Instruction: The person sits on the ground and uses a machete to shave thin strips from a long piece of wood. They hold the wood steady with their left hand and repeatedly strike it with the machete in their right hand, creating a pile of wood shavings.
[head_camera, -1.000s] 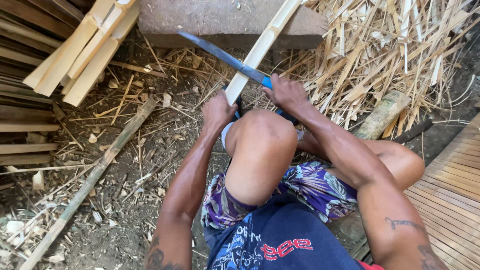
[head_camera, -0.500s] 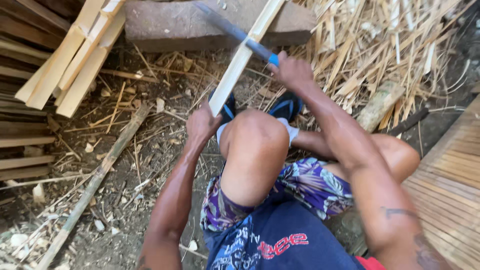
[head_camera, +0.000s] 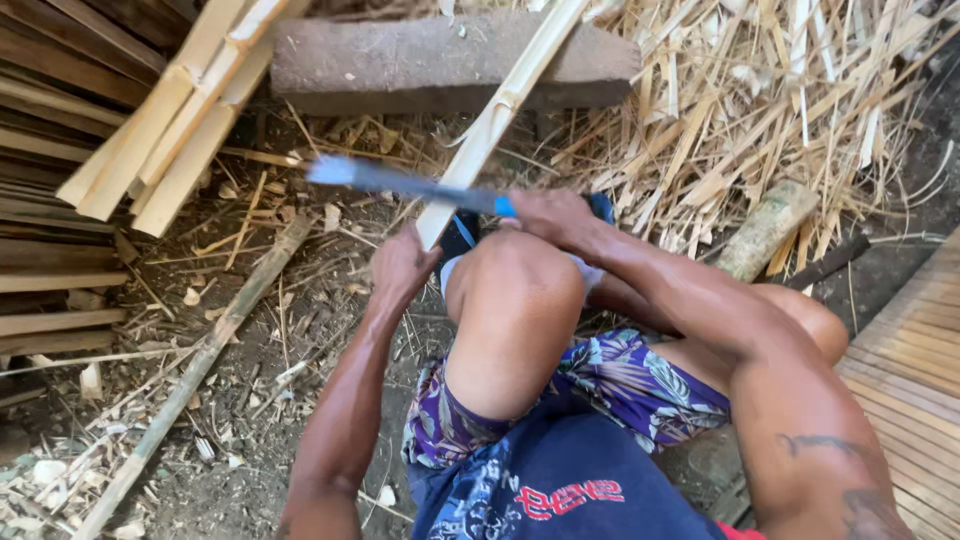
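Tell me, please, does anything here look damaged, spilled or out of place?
Nothing looks broken. The ground is littered with bamboo shavings and chips. The left hand holds the pale bamboo strip close to the blade in the right hand.

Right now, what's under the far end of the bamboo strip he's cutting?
The bamboo strip leans across a brown stone block, with loose bamboo shavings around it. The ground beneath the block is covered.
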